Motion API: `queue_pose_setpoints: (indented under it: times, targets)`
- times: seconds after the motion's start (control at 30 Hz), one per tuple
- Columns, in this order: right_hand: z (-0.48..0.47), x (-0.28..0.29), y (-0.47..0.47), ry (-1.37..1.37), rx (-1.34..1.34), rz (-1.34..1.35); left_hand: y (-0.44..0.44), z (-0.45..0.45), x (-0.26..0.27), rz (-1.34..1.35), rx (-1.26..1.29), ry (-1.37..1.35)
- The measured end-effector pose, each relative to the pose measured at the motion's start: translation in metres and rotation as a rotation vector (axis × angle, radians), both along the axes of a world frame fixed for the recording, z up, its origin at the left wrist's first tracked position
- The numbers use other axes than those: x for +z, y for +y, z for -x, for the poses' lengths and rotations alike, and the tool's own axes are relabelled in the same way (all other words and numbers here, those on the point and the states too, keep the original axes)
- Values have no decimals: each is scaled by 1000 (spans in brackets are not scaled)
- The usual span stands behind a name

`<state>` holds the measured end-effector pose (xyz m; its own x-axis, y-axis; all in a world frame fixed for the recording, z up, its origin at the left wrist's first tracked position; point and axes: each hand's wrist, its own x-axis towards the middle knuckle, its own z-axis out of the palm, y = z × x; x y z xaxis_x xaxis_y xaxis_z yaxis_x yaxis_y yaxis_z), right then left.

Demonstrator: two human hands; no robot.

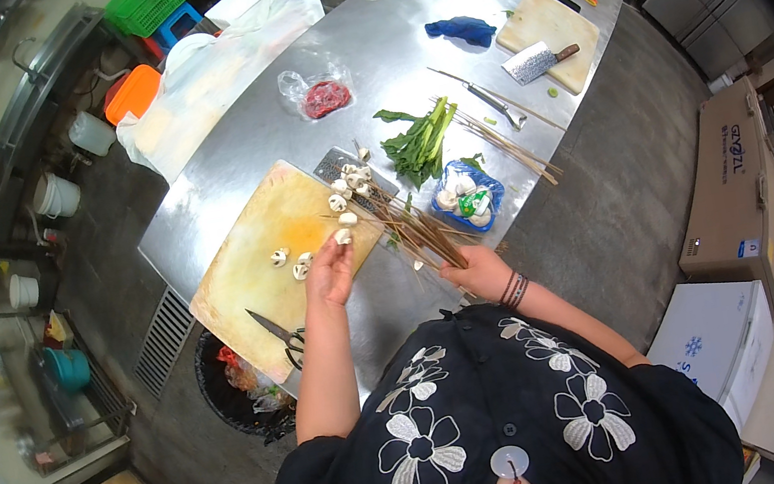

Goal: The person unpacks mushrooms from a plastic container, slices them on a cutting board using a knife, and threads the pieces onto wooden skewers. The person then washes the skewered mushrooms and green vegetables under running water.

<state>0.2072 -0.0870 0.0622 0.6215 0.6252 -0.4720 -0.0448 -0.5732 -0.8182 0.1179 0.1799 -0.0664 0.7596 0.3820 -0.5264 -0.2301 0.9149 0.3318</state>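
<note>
My left hand (331, 273) pinches a white mushroom piece (343, 236) above a yellowed cutting board (246, 264). A bundle of wooden skewers (423, 232) is gripped at its lower end in my right hand (479, 273); several mushroom pieces (354, 177) sit on the far tips. Other cut mushrooms (301, 266) lie on the board near my left hand. Black-handled scissors (280, 333) rest at the board's near edge. Beyond the skewers are leafy greens (417, 142) and a blue tray of whole mushrooms (468, 195) in plastic film.
On the steel table (384, 29) lie a bag of red meat (326, 98), a blue cloth (461, 31), a peeler (498, 105), loose skewers (509, 147) and a cleaver (532, 62) on a second board (550, 26). A waste bin (229, 396) stands by the left corner.
</note>
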Motion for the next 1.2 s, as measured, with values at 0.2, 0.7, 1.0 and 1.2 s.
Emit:
queue_pose_setpoints:
  times: [0.2,0.7,1.0,1.2]
  targets:
    - [5,-3,15,-25,37,-42,-33,24,-26,-102,-235,-228]
    - [10,10,12,-103,41,3,-68,12,58,-83,-174,80]
    - [10,11,13,-93,37,29,-76,5,64,-268,-189,120]
    - [10,6,17,-75,33,35,-88,12,71,-436,-206,67]
